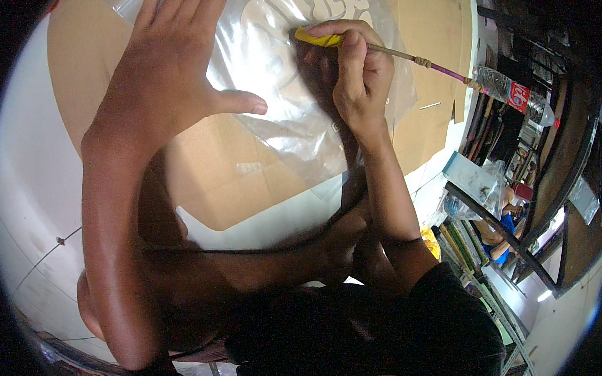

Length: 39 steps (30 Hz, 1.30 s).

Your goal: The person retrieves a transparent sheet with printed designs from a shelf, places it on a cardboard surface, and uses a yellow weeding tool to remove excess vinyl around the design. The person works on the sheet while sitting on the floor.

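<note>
Currently, clear plastic sheet [299, 138] lies atop cardboard [215, 184]; pale lettering [334, 2] already shows on or under it. Right hand [363, 76] pinches yellow-tipped stick [421, 62] over the sheet; left hand [161, 80] spreads open, sheet's left edge. Remainder: cannot tell.

The clear plastic sheet [270, 73] shines silvery white and bears pale, rounded cream lettering [263, 20]. Beneath it, the cardboard [215, 184] is plain tan brown. A bright yellow tip [319, 39] ends the thin stick [401, 54], which is brownish with a purple stretch between two tan bindings. The transparent bottle [494, 83] wears a red label [518, 97] with white print. The white floor [28, 164] is crossed by thin dark lines; the shirt [359, 332] is black.
</note>
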### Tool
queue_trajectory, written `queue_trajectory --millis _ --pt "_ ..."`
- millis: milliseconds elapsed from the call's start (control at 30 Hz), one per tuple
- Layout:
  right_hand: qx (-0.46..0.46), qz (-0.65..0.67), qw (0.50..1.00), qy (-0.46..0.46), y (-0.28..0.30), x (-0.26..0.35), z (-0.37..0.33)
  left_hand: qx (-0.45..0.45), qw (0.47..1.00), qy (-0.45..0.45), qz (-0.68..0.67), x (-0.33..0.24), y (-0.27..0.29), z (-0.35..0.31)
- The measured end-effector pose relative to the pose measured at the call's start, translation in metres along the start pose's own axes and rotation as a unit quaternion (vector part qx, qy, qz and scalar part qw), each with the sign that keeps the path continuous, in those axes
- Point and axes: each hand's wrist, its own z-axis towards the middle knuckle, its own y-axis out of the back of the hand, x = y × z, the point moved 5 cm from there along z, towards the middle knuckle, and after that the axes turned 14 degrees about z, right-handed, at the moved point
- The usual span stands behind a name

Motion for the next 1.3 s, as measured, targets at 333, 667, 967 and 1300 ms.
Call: queue_trajectory --millis 333,667,967,1300 --pt "0.016 -0.006 1.000 0.014 -0.002 -0.002 0.001 0.032 0.997 0.059 -0.032 -0.013 0.014 0.001" --pt "0.032 -0.040 0.998 0.038 -0.004 -0.001 0.000 0.017 1.000 0.020 -0.005 -0.001 -0.003 0.001" --pt "0.029 -0.023 0.999 0.026 -0.006 -0.001 -0.001 0.003 0.999 0.040 -0.022 -0.003 0.002 -0.001" --pt "-0.066 0.026 0.997 0.020 0.014 0.024 0.005 0.011 0.996 0.058 -0.065 -0.003 -0.001 0.001"
